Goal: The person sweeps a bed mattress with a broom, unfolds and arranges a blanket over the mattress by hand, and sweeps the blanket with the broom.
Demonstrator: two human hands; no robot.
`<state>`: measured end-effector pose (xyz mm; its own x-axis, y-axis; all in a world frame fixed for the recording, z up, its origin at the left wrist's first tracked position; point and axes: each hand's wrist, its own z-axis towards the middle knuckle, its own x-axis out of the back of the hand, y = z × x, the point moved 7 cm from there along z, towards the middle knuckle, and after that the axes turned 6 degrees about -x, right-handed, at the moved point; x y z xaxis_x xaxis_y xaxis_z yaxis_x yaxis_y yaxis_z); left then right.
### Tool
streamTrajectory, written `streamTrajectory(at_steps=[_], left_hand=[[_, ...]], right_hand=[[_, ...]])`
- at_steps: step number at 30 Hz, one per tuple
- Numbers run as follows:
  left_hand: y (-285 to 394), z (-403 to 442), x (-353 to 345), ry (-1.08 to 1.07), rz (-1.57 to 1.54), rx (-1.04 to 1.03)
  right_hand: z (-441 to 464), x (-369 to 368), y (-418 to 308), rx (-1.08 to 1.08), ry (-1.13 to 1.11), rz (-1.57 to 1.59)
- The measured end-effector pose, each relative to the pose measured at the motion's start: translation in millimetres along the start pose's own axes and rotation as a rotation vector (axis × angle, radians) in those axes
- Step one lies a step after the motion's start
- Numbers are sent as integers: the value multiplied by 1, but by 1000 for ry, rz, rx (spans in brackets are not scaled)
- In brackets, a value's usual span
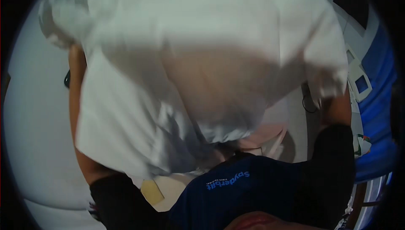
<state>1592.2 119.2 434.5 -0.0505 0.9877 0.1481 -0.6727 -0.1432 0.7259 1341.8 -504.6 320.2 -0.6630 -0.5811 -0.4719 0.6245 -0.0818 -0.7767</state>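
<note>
A large white cloth (185, 14) is spread wide in front of me and fills most of the view, blurred by motion. Its right end hangs in a sleeve-like shape, and its thinner middle looks partly see-through. At the upper left, my left hand (63, 41) is closed on a bunched edge of the cloth, its fingers mostly covered. My right hand (331, 84) grips the cloth at the right side, blurred and half hidden in the folds. Both arms are stretched apart, with the cloth sagging between them toward my chest.
A pale surface (38, 116) extends on the left, with a small black object (67, 79) beside my forearm. Below the cloth lie a pink item (265, 137) and a yellow piece (152, 192). Blue fabric (377, 103) and a white frame-like object (358, 78) are at right.
</note>
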Motion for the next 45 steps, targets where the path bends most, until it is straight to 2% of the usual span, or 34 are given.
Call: streamTrajectory(at_steps=[3,6,8,11,12,13,14,15,16,17,18,19,20,21,22,23,24,25,26,27,28,29,30,31,32,34,35,38,39,42,43,45], left_hand=[[122,41,-83,34,476,-512],[119,58,-155,152,645,-630],[58,79,-212,130,837,-523],[-66,87,-277,-49,1199,-205],[-107,76,-288,-146,1311,-77],[-121,33,-284,-242,1364,18],[-152,13,-284,-336,1398,109],[-217,9,-277,-434,1269,108],[-204,-32,-283,-505,1261,149],[-228,-55,-276,-571,1260,126],[-242,-85,-269,-591,1259,172],[-246,-114,-266,-579,1160,76],[-259,-147,-252,-600,1182,163],[-292,-182,-232,-599,1089,55],[-312,-220,-205,-535,934,85],[-331,-262,-181,-443,777,138],[-353,-313,-160,-341,646,420],[-339,-358,-157,-277,566,727],[-337,-405,-156,-224,311,1006],[-354,-456,-146,-320,435,1110],[-350,-495,-152,-364,319,1219],[-341,-516,-168,-399,175,1212],[-331,-536,-180,-432,30,1205],[-330,-556,-181,-432,26,1215],[-341,-569,-180,-376,92,1134],[-359,-579,-173,-267,222,964],[-358,-580,-171,-268,220,967],[-366,-579,-176,-442,363,1043],[-368,-578,-174,-446,361,1044],[-382,-576,-159,-677,764,923],[-378,-578,-156,-682,767,926],[-357,-577,-153,-282,275,981]], right_hand=[[60,-8,-5,136,-71,-183],[112,-34,26,209,-205,-461],[144,-58,70,223,-333,-661],[172,-67,155,173,-595,-935],[172,-53,188,103,-699,-1017],[146,-13,199,22,-810,-1108],[134,13,231,-295,-903,-1253],[108,20,239,-213,-1039,-1275],[121,78,317,-135,-1219,-1546],[73,72,282,-279,-1164,-1511],[53,96,299,-279,-1177,-1393],[36,133,325,-502,-999,-1148],[2,165,330,-867,-769,-988],[-27,205,360,-1068,-837,-1072],[-67,231,364,-1178,-775,-981],[-116,291,420,-1390,-780,-677],[-161,277,398,-1028,-1422,-687],[-202,287,376,-1697,-808,-779],[-244,287,378,-1556,-1165,-568],[-277,281,365,-1688,-1088,-533],[-300,267,348,-1758,-1005,-569],[-320,254,336,-1825,-919,-604],[-336,246,336,-1786,-895,-629],[-351,241,337,-1751,-870,-655],[-363,236,338,-1753,-870,-661],[-380,218,344,-1620,-994,-671],[-392,214,348,-1623,-991,-674],[-431,206,364,-1760,-940,-532],[-440,204,371,-1763,-936,-532],[-453,198,388,-1667,-833,-634],[-458,195,384,-1673,-830,-631],[-443,173,357,-1463,-745,-532]])
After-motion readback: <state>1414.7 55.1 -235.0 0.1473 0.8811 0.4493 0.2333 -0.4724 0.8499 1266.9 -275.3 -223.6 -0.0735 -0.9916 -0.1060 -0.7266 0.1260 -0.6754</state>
